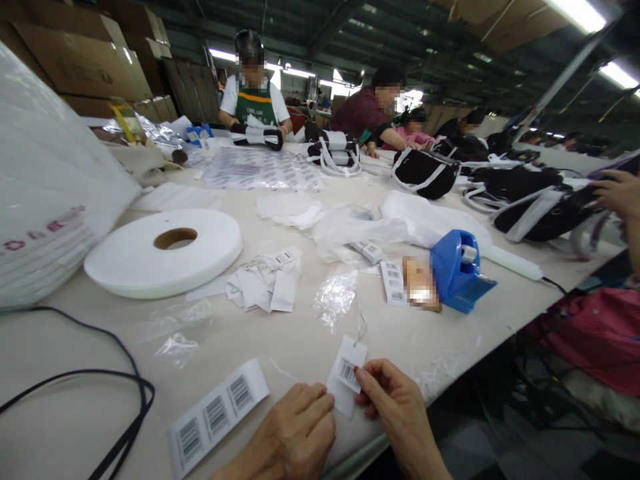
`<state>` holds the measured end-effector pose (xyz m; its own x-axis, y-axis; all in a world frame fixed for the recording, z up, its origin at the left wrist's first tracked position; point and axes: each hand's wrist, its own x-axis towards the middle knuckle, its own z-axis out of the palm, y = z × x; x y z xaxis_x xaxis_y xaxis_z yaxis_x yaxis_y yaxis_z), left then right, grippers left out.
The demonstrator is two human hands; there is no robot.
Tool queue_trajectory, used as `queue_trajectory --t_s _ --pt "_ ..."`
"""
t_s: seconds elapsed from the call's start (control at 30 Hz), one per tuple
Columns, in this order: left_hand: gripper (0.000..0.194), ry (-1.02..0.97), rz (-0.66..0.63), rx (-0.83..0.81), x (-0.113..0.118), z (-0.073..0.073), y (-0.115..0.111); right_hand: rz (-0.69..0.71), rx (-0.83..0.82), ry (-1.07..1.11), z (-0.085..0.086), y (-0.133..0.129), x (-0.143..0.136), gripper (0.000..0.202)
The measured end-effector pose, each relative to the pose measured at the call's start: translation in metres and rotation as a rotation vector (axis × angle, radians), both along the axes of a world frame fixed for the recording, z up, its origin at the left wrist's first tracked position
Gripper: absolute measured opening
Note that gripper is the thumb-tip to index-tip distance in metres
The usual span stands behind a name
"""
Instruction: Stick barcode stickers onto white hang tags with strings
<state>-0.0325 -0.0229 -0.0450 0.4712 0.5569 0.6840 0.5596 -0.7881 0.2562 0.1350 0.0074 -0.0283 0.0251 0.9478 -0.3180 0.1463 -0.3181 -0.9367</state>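
A white hang tag (344, 403) with a string loop lies at the table's near edge. On it is a barcode sticker (349, 371), its right corner under the thumb of my right hand (397, 410). That hand is closed, with thumb and fingers pinching the sticker and tag edge. My left hand (297, 427) is curled at the tag's left edge, fingertips against it; whether they grip it is hidden. To the left lies a strip of barcode stickers (217, 417). Beyond are a pile of hang tags (265, 283) and some clear plastic bits (335, 297).
A big white foam roll (165, 257) lies at left, with a black cord (130, 373) in front. A blue tape dispenser (457, 270) stands at right, near another sticker sheet (394, 283). Across the table, co-workers (257, 107) handle black bags (425, 173).
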Motion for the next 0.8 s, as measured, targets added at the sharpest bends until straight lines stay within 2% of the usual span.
queue_trajectory --t_s 0.13,0.2,0.27,0.5,0.8 --pt "0.021 -0.048 0.019 0.062 0.002 -0.019 0.0 0.048 -0.05 -0.05 0.001 0.003 0.0 0.03" --pt "0.02 -0.052 0.024 0.051 0.003 -0.023 -0.001 0.048 -0.08 -0.054 0.002 0.005 0.0 0.03" --pt "0.021 -0.063 0.022 0.052 0.003 -0.022 0.0 0.044 -0.098 -0.053 0.004 0.007 0.0 0.029" --pt "0.017 0.0 0.019 -0.005 0.0 -0.003 0.0 0.024 -0.099 -0.064 0.004 0.006 -0.003 0.027" --pt "0.017 0.014 0.012 -0.061 -0.002 -0.004 -0.001 0.006 -0.063 -0.119 0.0 0.005 -0.008 0.027"
